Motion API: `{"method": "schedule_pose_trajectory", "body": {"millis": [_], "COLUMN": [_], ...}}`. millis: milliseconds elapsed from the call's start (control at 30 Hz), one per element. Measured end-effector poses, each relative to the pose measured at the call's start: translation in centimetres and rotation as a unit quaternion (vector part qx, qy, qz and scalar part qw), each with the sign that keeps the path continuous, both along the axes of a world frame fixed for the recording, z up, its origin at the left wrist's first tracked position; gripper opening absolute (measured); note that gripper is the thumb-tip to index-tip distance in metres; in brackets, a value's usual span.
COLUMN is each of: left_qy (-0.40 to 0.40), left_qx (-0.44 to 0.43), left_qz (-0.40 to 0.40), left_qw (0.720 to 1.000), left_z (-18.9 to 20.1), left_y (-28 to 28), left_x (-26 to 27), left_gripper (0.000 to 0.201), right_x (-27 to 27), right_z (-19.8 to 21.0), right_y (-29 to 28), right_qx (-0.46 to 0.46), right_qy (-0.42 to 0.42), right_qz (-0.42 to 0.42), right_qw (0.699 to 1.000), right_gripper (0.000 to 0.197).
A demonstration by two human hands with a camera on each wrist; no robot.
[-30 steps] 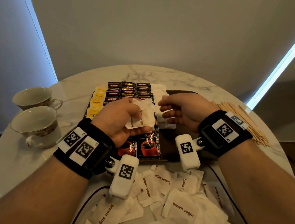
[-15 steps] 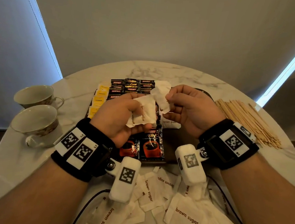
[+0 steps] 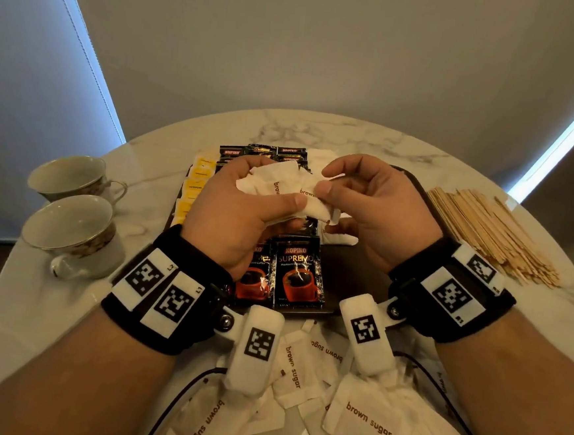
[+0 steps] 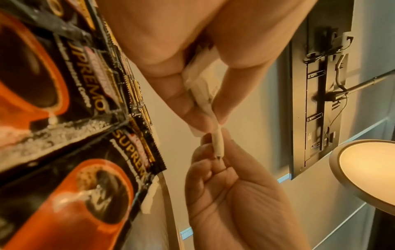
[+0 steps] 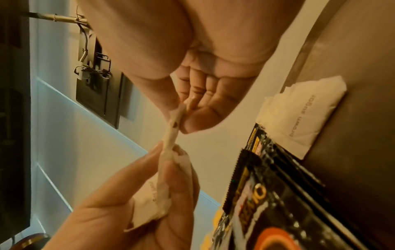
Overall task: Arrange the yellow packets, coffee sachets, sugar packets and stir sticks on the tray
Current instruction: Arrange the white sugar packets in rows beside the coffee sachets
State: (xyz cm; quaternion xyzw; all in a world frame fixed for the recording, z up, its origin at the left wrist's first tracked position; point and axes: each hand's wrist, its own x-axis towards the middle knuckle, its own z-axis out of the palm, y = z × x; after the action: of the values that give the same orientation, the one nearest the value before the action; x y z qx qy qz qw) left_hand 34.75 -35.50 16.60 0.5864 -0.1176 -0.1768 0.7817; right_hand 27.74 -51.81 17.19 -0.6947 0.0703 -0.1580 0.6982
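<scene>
My left hand [image 3: 245, 200] grips a small bunch of white brown-sugar packets [image 3: 274, 185] above the dark tray [image 3: 353, 267]. My right hand [image 3: 356, 195] pinches the edge of one packet [image 5: 171, 135] in that bunch between thumb and forefinger; the left wrist view shows the same packet [image 4: 217, 143] between both hands. On the tray lie yellow packets [image 3: 195, 186] at the left, black coffee sachets [image 3: 297, 269] in the middle, and more sugar packets [image 3: 340, 237] beside them. Wooden stir sticks [image 3: 490, 233] lie heaped on the table to the right of the tray.
A loose pile of brown-sugar packets [image 3: 366, 419] covers the near table edge under my wrists. Two teacups [image 3: 72, 228] stand at the left on the round marble table [image 3: 320, 130]. A cable [image 3: 175, 397] runs across the near side.
Both hands rose from the tray. The right hand left the packets on the tray and now pinches a packet in the left hand's bunch.
</scene>
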Motion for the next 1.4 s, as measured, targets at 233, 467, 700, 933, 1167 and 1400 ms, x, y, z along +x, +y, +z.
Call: {"method": "schedule_pose_trajectory", "body": {"millis": [233,467,700,933,1167,1400], "left_qy": [-0.045,-0.036,0.009,0.054,0.039,0.053], "left_qx": [0.014,0.016,-0.019,-0.049,-0.059,-0.065], "left_qz": [-0.017,-0.032,0.001,0.037,0.030,0.033], "left_qw": [0.999,0.999,1.000,0.997,0.997,0.996], "left_z": [-0.3,-0.6,-0.2,0.0,0.0,0.1], "left_y": [0.0,0.0,-0.1,0.0,0.0,0.1], "left_x": [0.1,0.3,0.4,0.9,0.7,0.9], "left_gripper": [0.081,0.054,0.040,0.029,0.028,0.030], "right_x": [-0.3,0.1,0.1,-0.2,-0.3,-1.1], "right_z": [0.2,-0.4,-0.5,0.6,0.8,0.6], "right_y": [-0.4,-0.2,0.4,-0.3,0.3,0.1], "right_qx": [-0.001,0.053,0.000,0.017,0.027,0.126], "right_qy": [0.083,0.050,0.018,0.026,0.057,0.088], "right_qz": [0.066,-0.011,-0.036,-0.026,-0.003,0.021], "right_qw": [0.994,0.997,0.999,0.999,0.998,0.988], "right_gripper": [0.044,0.008,0.006,0.011,0.016,0.028]}}
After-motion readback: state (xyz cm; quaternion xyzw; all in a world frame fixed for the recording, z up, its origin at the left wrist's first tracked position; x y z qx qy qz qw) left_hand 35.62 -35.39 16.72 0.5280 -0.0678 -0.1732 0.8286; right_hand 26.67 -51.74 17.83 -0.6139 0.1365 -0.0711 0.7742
